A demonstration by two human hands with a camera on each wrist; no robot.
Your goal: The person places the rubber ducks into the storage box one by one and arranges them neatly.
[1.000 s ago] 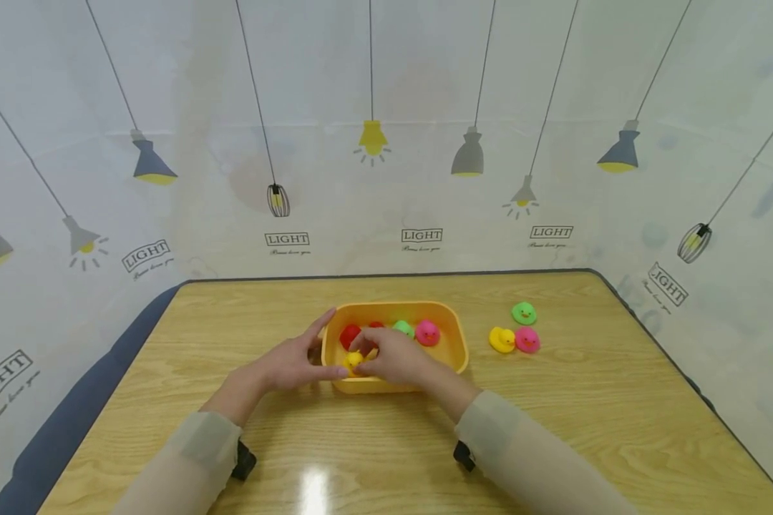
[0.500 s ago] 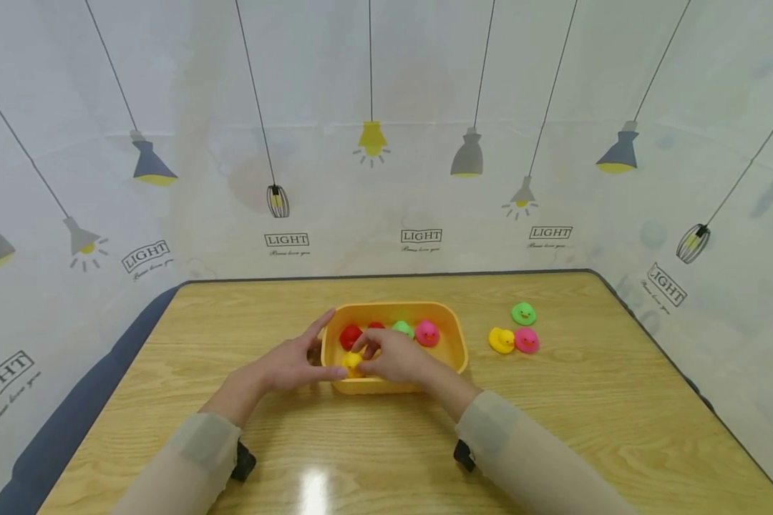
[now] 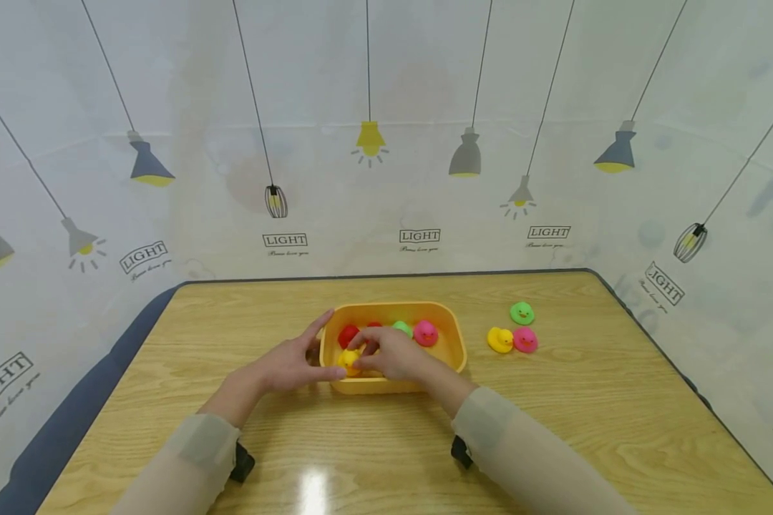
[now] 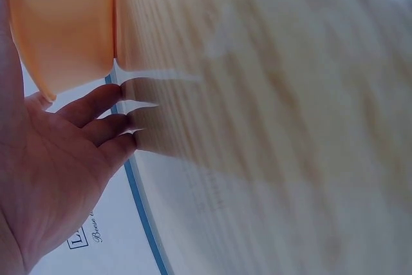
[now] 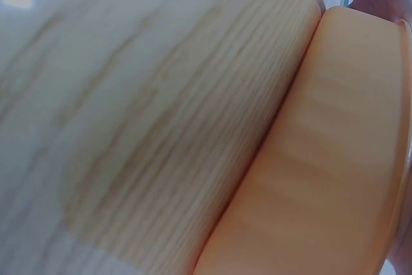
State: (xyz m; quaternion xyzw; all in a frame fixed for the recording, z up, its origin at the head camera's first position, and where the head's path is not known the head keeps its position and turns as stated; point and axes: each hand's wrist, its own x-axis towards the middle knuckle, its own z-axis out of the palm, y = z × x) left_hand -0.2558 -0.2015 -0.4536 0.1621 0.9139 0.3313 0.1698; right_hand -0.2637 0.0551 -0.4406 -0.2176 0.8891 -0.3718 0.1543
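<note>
A shallow yellow-orange plastic bin (image 3: 454, 354) sits on the wooden table. My left hand (image 3: 286, 363) spans its left end with straight fingers, the index at the far-left rim and the thumb along the near-left corner. In the left wrist view the other fingers (image 4: 96, 104) hang beside the bin wall, close to the tabletop. My right hand (image 3: 393, 354) reaches over the near rim and pinches a yellow rubber duck (image 3: 348, 360) in the near-left corner. Behind it are a red duck (image 3: 348, 335), another red piece partly hidden, a green duck (image 3: 402, 328) and a pink duck (image 3: 426, 333).
Right of the bin, a green duck (image 3: 522, 312), a yellow duck (image 3: 499, 340) and a pink duck (image 3: 525, 340) stand close together on the table (image 3: 361, 443). A printed lamp-pattern cloth (image 3: 335, 257) hangs around the table's back and sides.
The yellow duck in my right fingers has shifted slightly left inside the bin. Both hands are otherwise nearly still, and the other ducks stay in place.
</note>
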